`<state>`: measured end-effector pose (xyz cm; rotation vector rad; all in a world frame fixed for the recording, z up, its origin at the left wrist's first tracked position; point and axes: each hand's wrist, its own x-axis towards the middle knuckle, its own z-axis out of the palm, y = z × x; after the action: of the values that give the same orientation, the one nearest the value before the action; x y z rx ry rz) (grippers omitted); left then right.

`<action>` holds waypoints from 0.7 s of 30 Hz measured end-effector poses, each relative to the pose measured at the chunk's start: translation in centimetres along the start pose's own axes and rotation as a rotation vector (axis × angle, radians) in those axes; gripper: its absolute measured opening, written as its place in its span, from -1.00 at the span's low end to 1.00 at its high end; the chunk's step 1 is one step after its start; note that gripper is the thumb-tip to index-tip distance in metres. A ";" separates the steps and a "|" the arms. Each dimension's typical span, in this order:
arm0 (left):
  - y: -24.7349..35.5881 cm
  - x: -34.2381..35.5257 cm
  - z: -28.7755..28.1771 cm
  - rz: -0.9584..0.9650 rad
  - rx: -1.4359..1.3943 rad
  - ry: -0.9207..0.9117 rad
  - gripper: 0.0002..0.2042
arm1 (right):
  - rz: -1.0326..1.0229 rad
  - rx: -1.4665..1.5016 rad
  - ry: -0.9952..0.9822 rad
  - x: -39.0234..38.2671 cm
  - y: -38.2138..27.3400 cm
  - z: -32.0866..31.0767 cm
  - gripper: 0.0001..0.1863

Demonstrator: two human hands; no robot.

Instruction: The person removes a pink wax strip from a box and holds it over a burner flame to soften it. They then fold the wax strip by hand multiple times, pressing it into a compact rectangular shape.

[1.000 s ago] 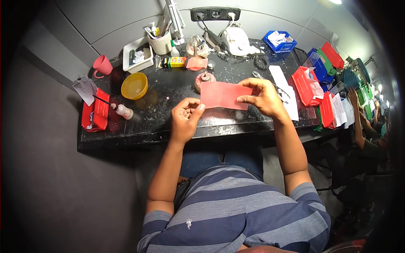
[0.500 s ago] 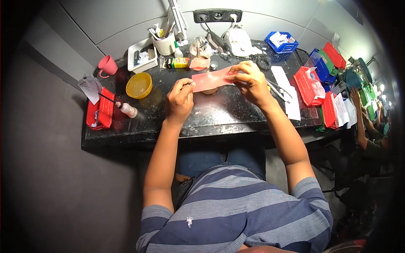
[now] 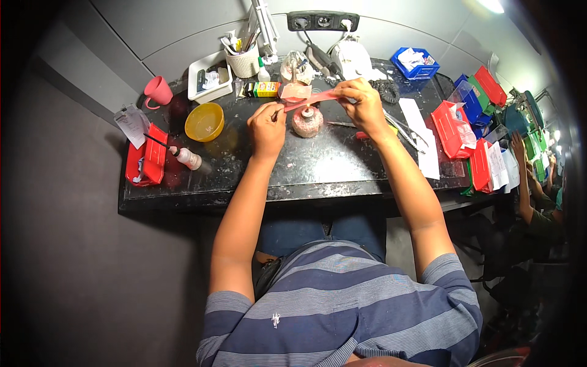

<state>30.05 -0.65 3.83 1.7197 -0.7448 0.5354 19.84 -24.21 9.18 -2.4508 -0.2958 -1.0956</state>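
A thin strip of pink wax sheet stretches between my two hands, now seen nearly edge-on. My left hand pinches its left end, and my right hand grips the right end between thumb and fingers. Just below the strip stands a round, stained spirit burner with its wick at the top; whether it touches the wax I cannot tell. Behind the strip is a plaster model in a metal frame, with another pink piece in front of it. A slim metal tool lies near my right hand.
At the left are a yellow bowl, a pink mug, a red bin and a small bottle. A white tray and tool pot stand behind. Red bins and paper lie right; other people's arms show beyond.
Both hands have tipped the wax sheet from face-on to nearly edge-on and raised it slightly. The burner beneath, partly hidden before, now shows. The view has shifted a little.
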 end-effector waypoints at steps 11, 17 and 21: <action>1.3 -0.6 0.1 0.128 -0.085 0.007 -0.89 | 0.219 0.088 0.001 -0.8 -0.6 -1.6 -0.78; 0.9 -0.8 -1.7 0.108 -0.044 0.013 -0.85 | 0.260 0.144 -0.079 0.0 -1.2 -1.1 -0.77; 0.2 -0.9 -3.2 0.025 -0.028 0.001 -0.85 | 0.250 0.190 -0.112 0.4 -1.5 0.0 -0.77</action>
<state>29.33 2.54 4.19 1.6859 -0.7700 0.5405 19.51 -22.89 9.93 -2.3084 -0.1167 -0.7896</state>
